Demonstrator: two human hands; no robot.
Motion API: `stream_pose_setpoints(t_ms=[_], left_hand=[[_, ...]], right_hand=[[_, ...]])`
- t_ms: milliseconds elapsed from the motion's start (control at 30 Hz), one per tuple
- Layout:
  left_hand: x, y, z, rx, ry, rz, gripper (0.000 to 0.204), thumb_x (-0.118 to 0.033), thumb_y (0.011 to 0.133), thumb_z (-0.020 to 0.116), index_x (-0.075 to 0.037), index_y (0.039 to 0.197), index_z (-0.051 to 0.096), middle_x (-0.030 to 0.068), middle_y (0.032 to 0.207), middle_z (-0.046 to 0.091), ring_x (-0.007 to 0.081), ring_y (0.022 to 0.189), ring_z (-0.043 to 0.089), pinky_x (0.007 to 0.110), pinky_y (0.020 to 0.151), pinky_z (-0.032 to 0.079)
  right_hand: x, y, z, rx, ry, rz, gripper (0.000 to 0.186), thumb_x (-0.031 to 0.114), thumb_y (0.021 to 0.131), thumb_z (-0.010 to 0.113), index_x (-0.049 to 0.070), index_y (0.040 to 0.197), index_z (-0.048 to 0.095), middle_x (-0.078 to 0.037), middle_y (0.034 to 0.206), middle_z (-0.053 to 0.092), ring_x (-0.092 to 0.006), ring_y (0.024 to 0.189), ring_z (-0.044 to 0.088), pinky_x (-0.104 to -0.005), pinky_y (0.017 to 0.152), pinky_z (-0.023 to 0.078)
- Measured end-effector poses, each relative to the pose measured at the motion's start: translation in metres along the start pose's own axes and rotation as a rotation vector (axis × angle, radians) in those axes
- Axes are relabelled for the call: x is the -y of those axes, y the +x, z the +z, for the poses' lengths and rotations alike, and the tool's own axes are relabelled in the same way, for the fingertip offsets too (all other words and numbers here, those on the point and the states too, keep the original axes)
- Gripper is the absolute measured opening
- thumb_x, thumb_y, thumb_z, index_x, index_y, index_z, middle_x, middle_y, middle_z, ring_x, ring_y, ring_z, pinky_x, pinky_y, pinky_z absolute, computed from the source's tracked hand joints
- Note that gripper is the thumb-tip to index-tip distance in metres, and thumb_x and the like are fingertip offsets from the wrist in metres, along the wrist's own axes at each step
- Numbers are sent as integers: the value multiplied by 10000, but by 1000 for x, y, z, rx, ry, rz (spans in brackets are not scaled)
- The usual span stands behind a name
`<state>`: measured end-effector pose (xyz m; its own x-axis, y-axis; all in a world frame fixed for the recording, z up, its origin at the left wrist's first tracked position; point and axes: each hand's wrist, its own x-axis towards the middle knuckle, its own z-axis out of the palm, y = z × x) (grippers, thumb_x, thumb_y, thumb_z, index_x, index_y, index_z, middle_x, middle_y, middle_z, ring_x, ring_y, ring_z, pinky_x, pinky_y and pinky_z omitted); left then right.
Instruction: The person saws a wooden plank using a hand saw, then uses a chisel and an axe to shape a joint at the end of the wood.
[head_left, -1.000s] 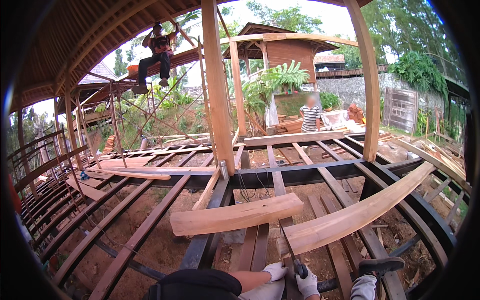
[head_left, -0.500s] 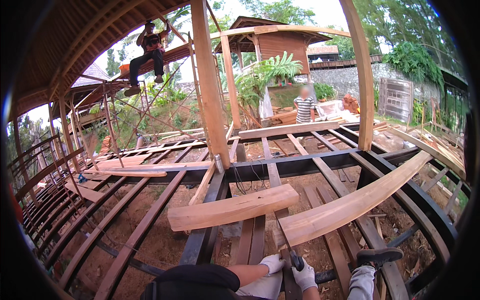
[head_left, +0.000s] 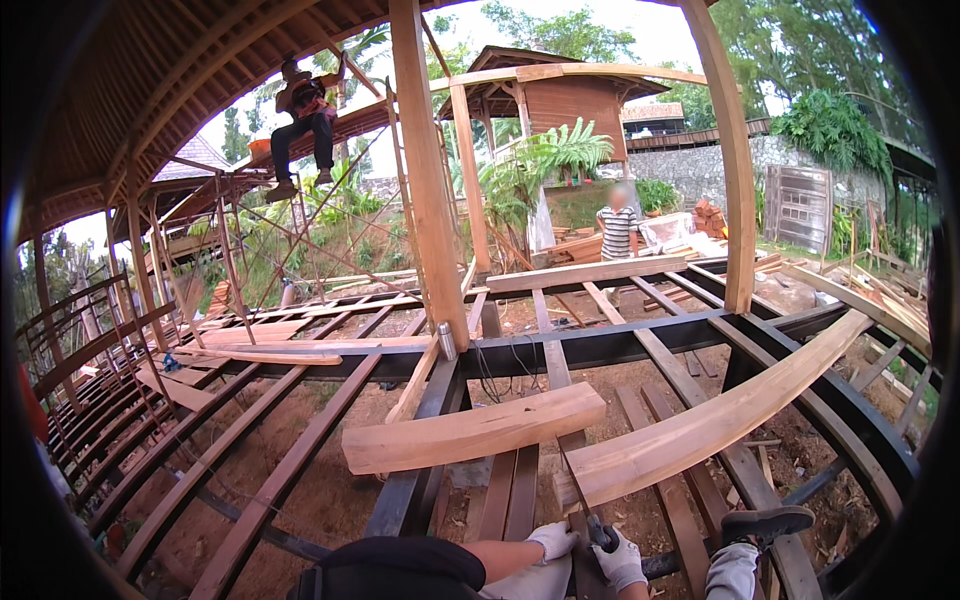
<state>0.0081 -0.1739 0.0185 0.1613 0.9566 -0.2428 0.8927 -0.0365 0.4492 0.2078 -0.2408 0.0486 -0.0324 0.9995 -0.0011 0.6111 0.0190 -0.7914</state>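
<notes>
A thin dark handsaw (head_left: 602, 535) is in my right hand (head_left: 623, 562), which wears a white glove and is closed round its black handle. Its blade stands against the near end of a long, curved wooden beam (head_left: 715, 418). Close by on the left, my left hand (head_left: 553, 541), also gloved, lies beside a narrow dark plank (head_left: 587, 565). Its fingers look curled, but what they hold, if anything, is hidden. A shorter thick timber (head_left: 475, 430) rests across the joists ahead of my hands.
Black steel beams (head_left: 600, 342) and wooden joists (head_left: 290, 435) have open gaps over bare soil. A wooden post (head_left: 428, 180) rises ahead, a metal flask (head_left: 446, 340) at its foot. One person (head_left: 305, 120) sits high on scaffolding; another (head_left: 618, 230) stands beyond the frame.
The whole view has shifted slightly, so the scene sits lower and farther right. My right hand stays on the handsaw at the beam's end, and my left hand keeps its place.
</notes>
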Motion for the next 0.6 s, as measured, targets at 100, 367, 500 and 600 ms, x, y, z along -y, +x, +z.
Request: stream_pose_setpoints(t_ms=[100,367,500,600], left_hand=[[0,0,0,-3,-1,4,559,-480,983,492,7,1192,670,295,1202,676,430,1168,643,495,1006,496],[-1,0,0,-12,0,25,537,-465,966,496,-3,1160,692,294,1169,688,434,1135,655,497,987,503],[-3,-3,-2,-13,-12,28,546,-472,961,500,-1,1162,688,296,1169,686,436,1139,653,497,988,501],[-3,-3,-2,-8,-7,29,552,-475,958,505,4,1166,682,298,1172,684,436,1144,650,496,994,499]], right_hand=[[-3,1,4,-2,-57,4,505,363,811,781,121,1239,661,-189,1122,731,-394,1064,688,-461,923,552],[-10,4,7,33,-63,30,500,404,809,754,150,1222,634,-217,1110,722,-425,1076,673,-508,936,536],[-5,-1,3,21,-74,19,454,390,813,748,146,1182,643,-218,1086,724,-429,1067,673,-508,931,536],[-3,-1,2,26,-81,18,440,386,814,747,148,1169,645,-216,1077,725,-430,1058,675,-511,925,536]])
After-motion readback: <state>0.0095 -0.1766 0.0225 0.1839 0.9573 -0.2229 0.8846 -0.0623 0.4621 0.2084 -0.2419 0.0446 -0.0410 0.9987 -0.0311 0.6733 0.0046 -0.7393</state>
